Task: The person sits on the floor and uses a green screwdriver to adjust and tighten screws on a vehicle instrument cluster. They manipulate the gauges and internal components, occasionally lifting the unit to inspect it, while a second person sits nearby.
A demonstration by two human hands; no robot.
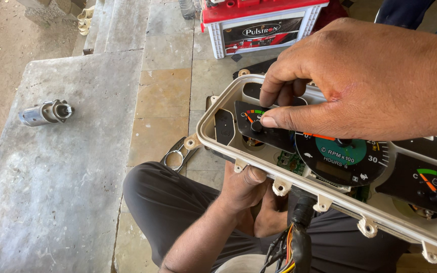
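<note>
Beneath the fingers of both hands, a white-framed instrument cluster [330, 167] lies tilted across the person's lap, its dials facing up. Beyond the fingers, at the far edge of the tiled floor [165, 96], stands a red-topped white battery [256, 23]. Well off to the left of the fingers, a grey stone slab [56, 177] carries a small metal motor part [46, 112]. The right hand [370, 81] comes in from the right, its thumb and forefinger closed on the hub of a small black gauge [261, 131] at the cluster's left end. The left hand [244, 189] grips the cluster's near rim from underneath, thumb curled over the edge. Just right of it hangs a bundle of coloured wires [294, 242].
</note>
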